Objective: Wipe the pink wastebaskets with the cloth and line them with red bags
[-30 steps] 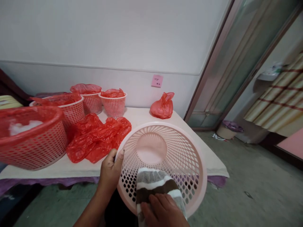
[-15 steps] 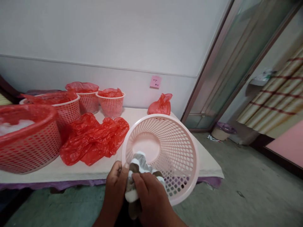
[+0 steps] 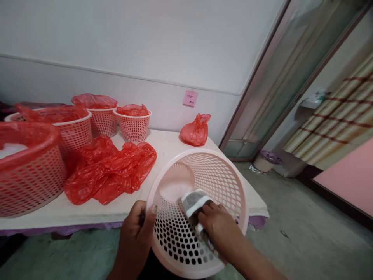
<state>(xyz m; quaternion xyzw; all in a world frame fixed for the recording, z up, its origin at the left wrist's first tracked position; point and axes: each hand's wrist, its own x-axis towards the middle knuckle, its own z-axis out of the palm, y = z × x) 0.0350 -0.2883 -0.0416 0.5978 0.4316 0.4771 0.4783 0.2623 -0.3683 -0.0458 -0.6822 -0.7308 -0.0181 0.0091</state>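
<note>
My left hand (image 3: 134, 237) grips the left rim of a pale pink perforated basket (image 3: 224, 182), tilted with its opening toward me in front of the table edge. My right hand (image 3: 220, 229) reaches inside the basket, fingers closed on a grey, white and brown striped cloth (image 3: 194, 202) that presses against the basket's inner wall near the bottom.
A white-covered table (image 3: 163, 149) carries several red-lined pink baskets at the left (image 3: 32, 175), loose red plastic bags (image 3: 107, 171) and a knotted red bag (image 3: 196, 132). A pink note (image 3: 190, 98) sticks on the wall. A sliding glass door and bare floor lie to the right.
My right hand has moved the cloth from the basket's near left rim deeper inside, toward the middle. The basket has tilted a little and the view has shifted slightly.
</note>
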